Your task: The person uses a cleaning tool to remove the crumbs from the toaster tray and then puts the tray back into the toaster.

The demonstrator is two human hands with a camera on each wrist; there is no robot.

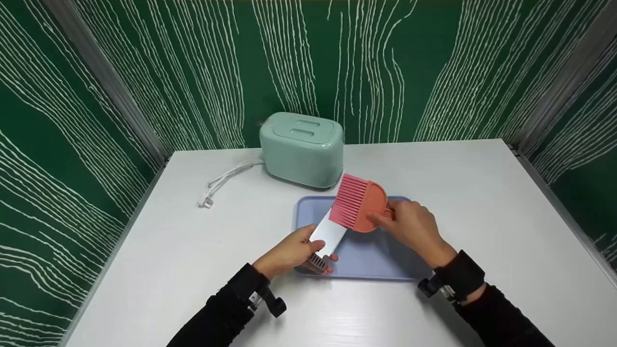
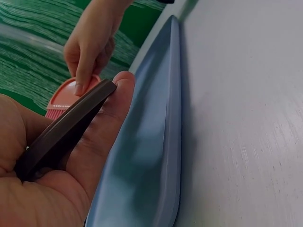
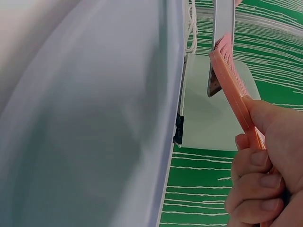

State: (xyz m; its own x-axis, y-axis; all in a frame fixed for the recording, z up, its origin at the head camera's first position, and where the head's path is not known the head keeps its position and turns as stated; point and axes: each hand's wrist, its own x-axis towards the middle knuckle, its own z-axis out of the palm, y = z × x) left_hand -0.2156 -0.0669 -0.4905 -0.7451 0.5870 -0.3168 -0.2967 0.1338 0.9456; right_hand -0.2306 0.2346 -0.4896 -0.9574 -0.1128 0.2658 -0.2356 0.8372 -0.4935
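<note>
My left hand [image 1: 294, 250] grips a narrow metal crumb tray [image 1: 329, 235] by its dark slotted end, thumb on top and fingers underneath. From the left wrist, that dark end [image 2: 71, 125] lies across the palm. My right hand [image 1: 414, 225] holds an orange brush [image 1: 373, 207] by its handle. Its pink bristles [image 1: 349, 198] lie over the far end of the crumb tray. In the right wrist view, the bristles touch the metal, with brownish marks near the tray's end. Both things are held above a blue tray [image 1: 371, 255] on the table.
A mint-green toaster [image 1: 303, 149] stands behind the blue tray, near the table's back edge. Its white cord and plug [image 1: 206, 201] lie to the left on the white table [image 1: 193, 289]. Green walls with white lines surround the table.
</note>
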